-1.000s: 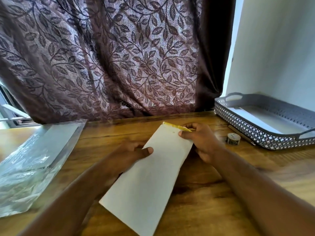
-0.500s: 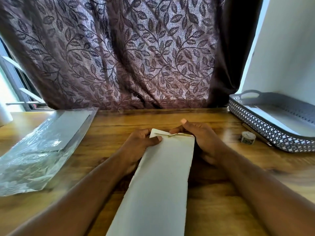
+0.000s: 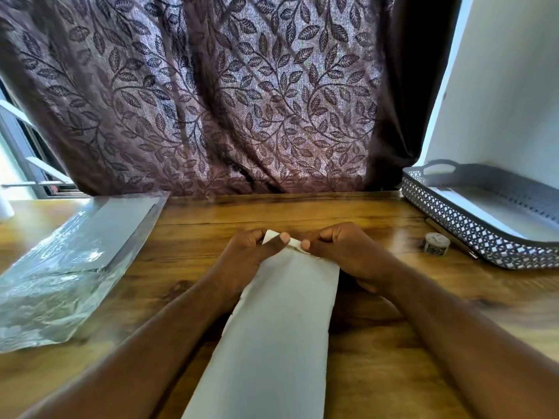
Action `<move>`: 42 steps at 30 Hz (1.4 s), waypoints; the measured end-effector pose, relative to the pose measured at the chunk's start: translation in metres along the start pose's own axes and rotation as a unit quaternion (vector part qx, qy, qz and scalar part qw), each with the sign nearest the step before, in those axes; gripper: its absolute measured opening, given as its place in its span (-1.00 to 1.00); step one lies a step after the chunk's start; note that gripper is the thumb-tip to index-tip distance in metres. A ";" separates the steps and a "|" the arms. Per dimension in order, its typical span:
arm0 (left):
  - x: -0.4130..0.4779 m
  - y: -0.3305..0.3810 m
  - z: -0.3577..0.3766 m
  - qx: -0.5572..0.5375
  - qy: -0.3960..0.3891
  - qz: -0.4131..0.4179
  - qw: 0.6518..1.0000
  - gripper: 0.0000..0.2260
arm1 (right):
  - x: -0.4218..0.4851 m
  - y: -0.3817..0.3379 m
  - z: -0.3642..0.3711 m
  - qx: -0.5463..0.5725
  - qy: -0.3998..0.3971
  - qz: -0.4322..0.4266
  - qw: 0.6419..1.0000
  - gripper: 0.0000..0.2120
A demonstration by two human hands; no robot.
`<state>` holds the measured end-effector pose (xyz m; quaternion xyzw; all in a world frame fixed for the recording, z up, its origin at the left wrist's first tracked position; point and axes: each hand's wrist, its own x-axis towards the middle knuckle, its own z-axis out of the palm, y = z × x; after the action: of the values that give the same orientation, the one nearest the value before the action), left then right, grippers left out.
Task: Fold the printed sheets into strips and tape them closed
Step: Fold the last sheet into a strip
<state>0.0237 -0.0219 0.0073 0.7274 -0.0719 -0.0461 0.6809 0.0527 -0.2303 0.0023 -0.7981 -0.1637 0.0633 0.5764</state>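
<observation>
Hands pinch the far end of a folded strip

Paper, folded into a long white strip [image 3: 281, 322], lies on the wooden bench [image 3: 348, 213] and runs from the bottom edge of the view up toward the middle. Both hands meet at its far end. The left hand [image 3: 251, 252] is closed on the far left corner, thumb on top of the paper and the fingers curled behind it, so that the corner stands up a little from the wood. The right hand [image 3: 344, 249] is closed on the far edge just beside it, thumb tip pressing the paper down where a thin yellowish line crosses the strip; whether that line is tape cannot be told. The two thumbs nearly touch. Both forearms lie along the strip's long sides.

To the right, a small roll of tape [image 3: 436, 243] rests on the bench, well apart from the hands and just beside a grey perforated tray [image 3: 472, 234] that holds white sheets. A thin stick-like thing lies between roll and tray. To the left lies a clear plastic packet [image 3: 60, 267] of paper. A leaf-patterned curtain [image 3: 211, 95] hangs behind the bench.
</observation>
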 end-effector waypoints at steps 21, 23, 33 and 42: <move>-0.001 -0.002 -0.004 -0.017 0.008 -0.016 1.000 -0.84 | 0.004 0.000 0.004 -0.115 0.007 -0.051 0.992 -0.85; -0.001 -0.003 -0.005 -0.018 0.003 -0.016 1.000 -0.86 | 0.003 0.000 0.005 -0.104 0.008 -0.045 0.994 -0.84; 0.003 -0.006 -0.007 0.034 0.032 0.009 0.999 -0.95 | 0.001 -0.003 0.006 -0.068 -0.013 -0.024 0.997 -0.84; 0.007 -0.005 -0.013 -0.003 0.046 -0.016 0.999 -0.86 | 0.000 0.000 -0.004 0.063 -0.032 0.048 0.996 -0.81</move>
<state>0.0327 -0.0098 0.0030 0.7277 -0.0286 -0.0237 0.6848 0.0536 -0.2340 0.0035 -0.7649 -0.1396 0.1260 0.6161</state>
